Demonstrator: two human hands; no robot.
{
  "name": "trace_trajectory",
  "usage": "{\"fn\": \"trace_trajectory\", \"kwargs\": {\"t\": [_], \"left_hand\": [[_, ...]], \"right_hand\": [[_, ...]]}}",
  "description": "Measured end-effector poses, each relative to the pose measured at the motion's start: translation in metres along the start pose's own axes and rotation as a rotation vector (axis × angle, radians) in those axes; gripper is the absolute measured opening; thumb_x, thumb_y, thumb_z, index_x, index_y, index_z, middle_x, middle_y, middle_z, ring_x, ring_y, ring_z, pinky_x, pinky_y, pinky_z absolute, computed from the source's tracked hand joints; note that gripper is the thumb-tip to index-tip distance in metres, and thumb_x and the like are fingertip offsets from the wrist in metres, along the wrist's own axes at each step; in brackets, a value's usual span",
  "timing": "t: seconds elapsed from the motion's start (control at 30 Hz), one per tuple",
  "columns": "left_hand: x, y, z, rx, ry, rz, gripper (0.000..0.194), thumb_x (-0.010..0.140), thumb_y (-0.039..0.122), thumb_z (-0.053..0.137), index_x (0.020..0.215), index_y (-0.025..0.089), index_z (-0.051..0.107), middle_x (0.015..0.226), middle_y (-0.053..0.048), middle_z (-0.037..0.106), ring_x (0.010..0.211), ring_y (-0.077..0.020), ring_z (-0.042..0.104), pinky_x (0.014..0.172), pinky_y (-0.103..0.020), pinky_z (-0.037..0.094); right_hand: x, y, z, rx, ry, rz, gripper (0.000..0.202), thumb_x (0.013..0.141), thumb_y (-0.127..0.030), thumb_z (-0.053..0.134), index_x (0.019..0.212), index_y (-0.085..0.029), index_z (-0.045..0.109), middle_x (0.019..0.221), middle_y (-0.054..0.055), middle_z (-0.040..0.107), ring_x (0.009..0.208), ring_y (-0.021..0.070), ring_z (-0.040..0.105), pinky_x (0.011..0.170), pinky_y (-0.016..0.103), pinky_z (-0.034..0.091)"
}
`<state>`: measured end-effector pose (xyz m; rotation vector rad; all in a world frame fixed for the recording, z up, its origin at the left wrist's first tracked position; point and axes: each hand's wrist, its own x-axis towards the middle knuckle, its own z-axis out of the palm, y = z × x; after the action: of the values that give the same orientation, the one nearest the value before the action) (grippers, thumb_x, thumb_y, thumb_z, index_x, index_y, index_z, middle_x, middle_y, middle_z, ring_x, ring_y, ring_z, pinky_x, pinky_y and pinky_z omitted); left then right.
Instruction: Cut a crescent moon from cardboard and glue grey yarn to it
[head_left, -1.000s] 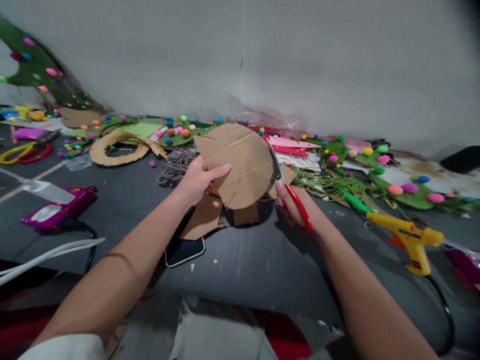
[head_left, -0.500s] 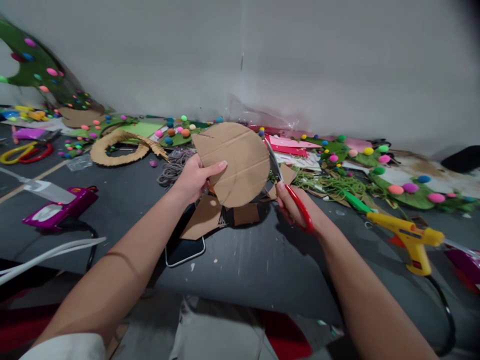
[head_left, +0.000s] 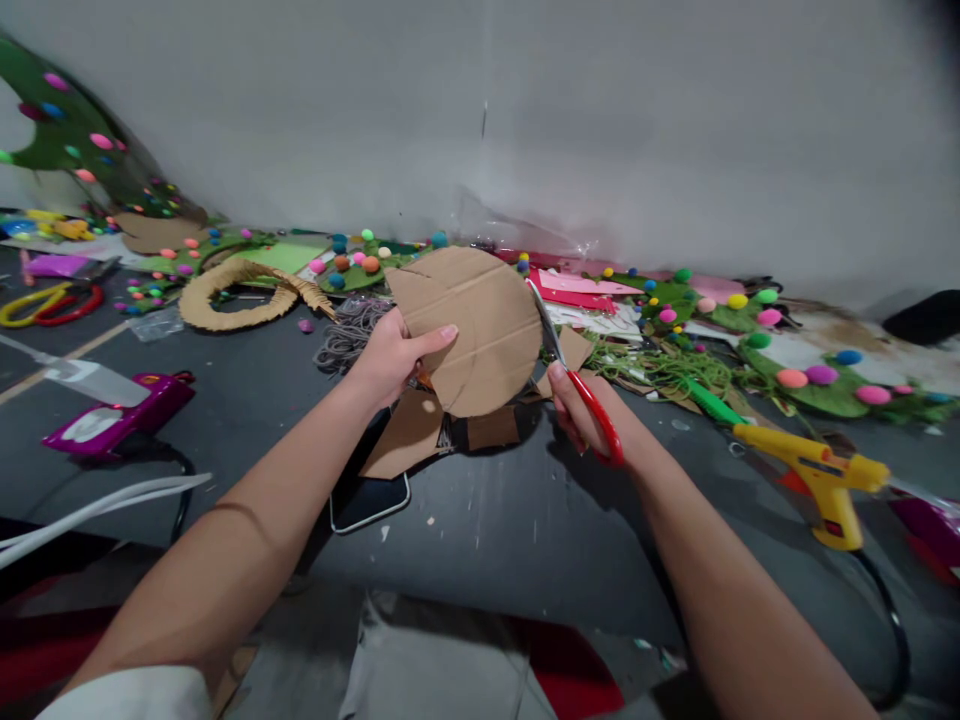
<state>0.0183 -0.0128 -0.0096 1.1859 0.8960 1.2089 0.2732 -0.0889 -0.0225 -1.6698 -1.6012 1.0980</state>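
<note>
I had the cardboard disc raised over the middle of the bench, its broad face turned up toward me. My left hand was closed on its left side, thumb flat on the face and the other fingers mostly hidden beneath. My right hand was wrapped around the red handles of the scissors, their blades pointing up and away along the disc's right edge. I couldn't tell whether the metal touched the board, nor how far the blades were parted.

I judged the disc very light, stiff enough to hold itself out flat from a one-sided grip, and dry rather than slippery. Its weak places looked to be the crease lines running across the face, where it might fold under pressure, and the pointed corner at upper left, near a short slit, which could bend or tear. A broad pinch well in from the edge, thumb above and fingers below, seemed the right hold, leaving the curved rim free.

Below it lay an angular cardboard piece, partly over a dark phone, and a small brown scrap. Grey yarn sat just beyond my left wrist.
</note>
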Motion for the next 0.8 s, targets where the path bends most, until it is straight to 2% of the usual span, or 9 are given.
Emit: {"fn": "trace_trajectory", "kwargs": {"t": [0.23, 0.57, 0.8], "left_hand": [[0.001, -0.0026, -0.0004, -0.014, -0.01, -0.018, 0.058, 0.066, 0.029, 0.091, 0.116, 0.015, 0.067, 0.126, -0.014, 0.074, 0.122, -0.0356, 0.068, 0.1, -0.046, 0.06], [0.0012, -0.0031, -0.0004, -0.058, -0.001, -0.056, 0.053, 0.067, 0.027, 0.09, 0.115, 0.015, 0.069, 0.123, -0.014, 0.076, 0.112, -0.0316, 0.073, 0.096, -0.04, 0.062], [0.0009, -0.0044, -0.0028, 0.008, -0.027, -0.067, 0.055, 0.069, 0.033, 0.089, 0.117, 0.015, 0.069, 0.123, -0.015, 0.076, 0.106, -0.0325, 0.075, 0.081, -0.038, 0.065]], "right_hand": [[-0.0053, -0.0086, 0.0025, -0.011, 0.023, 0.021, 0.075, 0.086, -0.091, 0.03, 0.053, -0.024, 0.036, 0.039, -0.001, 0.043, 0.032, 0.0122, 0.046, 0.041, 0.028, 0.042], [-0.0027, -0.0041, 0.0058, -0.014, 0.049, 0.041, 0.072, 0.086, -0.089, 0.037, 0.053, -0.025, 0.033, 0.036, -0.001, 0.042, 0.03, 0.0142, 0.048, 0.034, 0.027, 0.037], [0.002, 0.0005, 0.0034, 0.026, 0.121, 0.041, 0.071, 0.085, -0.088, 0.042, 0.055, -0.024, 0.038, 0.037, -0.002, 0.041, 0.03, 0.0129, 0.045, 0.032, 0.026, 0.037]]}}
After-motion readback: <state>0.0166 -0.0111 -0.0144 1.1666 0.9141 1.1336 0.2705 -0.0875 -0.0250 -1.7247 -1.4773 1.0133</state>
